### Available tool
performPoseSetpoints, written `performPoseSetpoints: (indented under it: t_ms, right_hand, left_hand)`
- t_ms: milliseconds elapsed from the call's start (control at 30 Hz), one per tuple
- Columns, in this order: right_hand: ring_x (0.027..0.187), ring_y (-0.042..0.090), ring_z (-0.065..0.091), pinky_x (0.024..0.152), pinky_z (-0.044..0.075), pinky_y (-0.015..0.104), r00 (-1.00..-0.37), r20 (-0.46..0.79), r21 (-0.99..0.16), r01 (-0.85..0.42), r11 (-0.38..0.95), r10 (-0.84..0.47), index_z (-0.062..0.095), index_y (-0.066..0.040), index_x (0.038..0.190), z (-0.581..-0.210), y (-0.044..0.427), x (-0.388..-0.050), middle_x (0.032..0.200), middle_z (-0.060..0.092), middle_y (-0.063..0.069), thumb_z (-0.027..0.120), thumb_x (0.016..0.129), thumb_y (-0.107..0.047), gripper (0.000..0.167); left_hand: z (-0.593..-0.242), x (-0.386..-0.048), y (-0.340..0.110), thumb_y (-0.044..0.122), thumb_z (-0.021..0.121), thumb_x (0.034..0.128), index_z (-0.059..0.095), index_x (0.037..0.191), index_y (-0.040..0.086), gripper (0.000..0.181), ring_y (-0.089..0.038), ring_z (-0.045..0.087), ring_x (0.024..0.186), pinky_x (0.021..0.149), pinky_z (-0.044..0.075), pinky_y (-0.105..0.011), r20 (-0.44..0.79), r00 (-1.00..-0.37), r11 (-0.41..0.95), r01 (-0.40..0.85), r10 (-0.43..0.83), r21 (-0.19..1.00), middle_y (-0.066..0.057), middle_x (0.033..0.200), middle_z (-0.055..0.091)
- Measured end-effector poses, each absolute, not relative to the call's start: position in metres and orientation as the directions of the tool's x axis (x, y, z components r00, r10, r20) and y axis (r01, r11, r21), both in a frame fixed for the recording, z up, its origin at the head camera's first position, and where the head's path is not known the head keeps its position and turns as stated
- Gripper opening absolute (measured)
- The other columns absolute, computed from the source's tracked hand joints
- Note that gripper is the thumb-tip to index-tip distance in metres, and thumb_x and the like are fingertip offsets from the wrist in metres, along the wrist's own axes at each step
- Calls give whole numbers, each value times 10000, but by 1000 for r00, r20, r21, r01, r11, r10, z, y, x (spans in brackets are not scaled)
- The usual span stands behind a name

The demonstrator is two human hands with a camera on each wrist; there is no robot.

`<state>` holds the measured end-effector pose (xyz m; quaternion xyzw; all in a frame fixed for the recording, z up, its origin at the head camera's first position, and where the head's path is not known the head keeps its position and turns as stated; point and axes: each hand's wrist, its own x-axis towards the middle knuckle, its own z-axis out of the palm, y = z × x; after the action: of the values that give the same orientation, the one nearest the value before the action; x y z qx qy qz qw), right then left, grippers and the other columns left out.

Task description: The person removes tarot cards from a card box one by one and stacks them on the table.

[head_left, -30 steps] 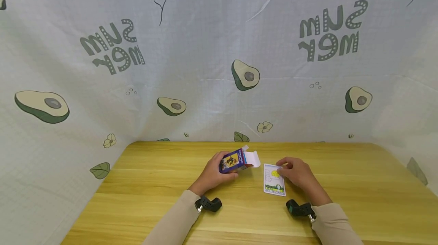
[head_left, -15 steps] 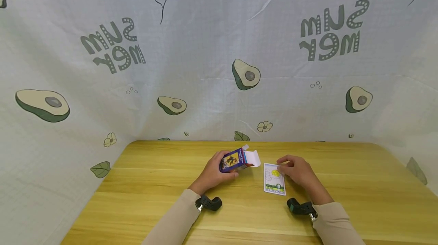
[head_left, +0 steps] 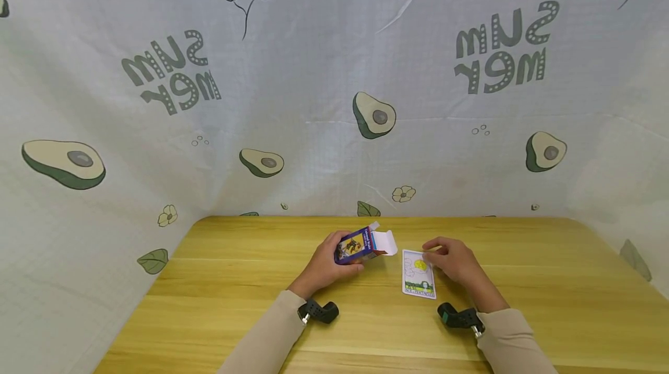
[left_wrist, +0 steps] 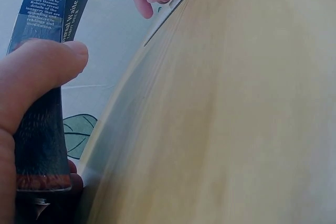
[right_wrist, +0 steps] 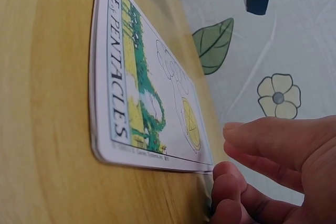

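My left hand (head_left: 328, 263) grips a small blue tarot card box (head_left: 351, 248) with its white end flap (head_left: 385, 242) folded out toward the right. In the left wrist view the thumb (left_wrist: 55, 62) presses along the side of the box (left_wrist: 39, 124). A tarot card (right_wrist: 157, 87), printed "Ace of Pentacles", lies face up on the table; its edge looks thick, and I cannot tell whether others lie under it. My right hand (head_left: 456, 261) holds the card's upper right corner between thumb and curled fingers, whose contact is partly hidden.
The wooden table (head_left: 219, 304) ends at the back against a pale hanging cloth (head_left: 313, 101) printed with avocados. A black wrist device (head_left: 320, 311) sits at the left cuff and another black device (head_left: 455, 316) at the right.
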<state>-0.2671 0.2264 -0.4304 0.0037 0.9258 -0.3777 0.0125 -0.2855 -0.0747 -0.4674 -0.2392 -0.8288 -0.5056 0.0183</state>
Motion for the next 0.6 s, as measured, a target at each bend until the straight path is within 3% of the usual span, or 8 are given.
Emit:
performPoseSetpoints:
  t_ms: [600]
  right_hand:
    - [841, 270, 519, 646, 445, 311, -999, 33, -710, -40, 703, -23, 648, -14, 1128, -417, 215, -262, 988, 602, 166, 649, 915, -204, 286]
  left_hand:
    - [-465, -284, -75, 374, 811, 757, 480, 1341, 199, 694, -146, 513, 1001, 864, 442, -310, 277, -882, 395, 426, 381, 814, 29, 1189, 526]
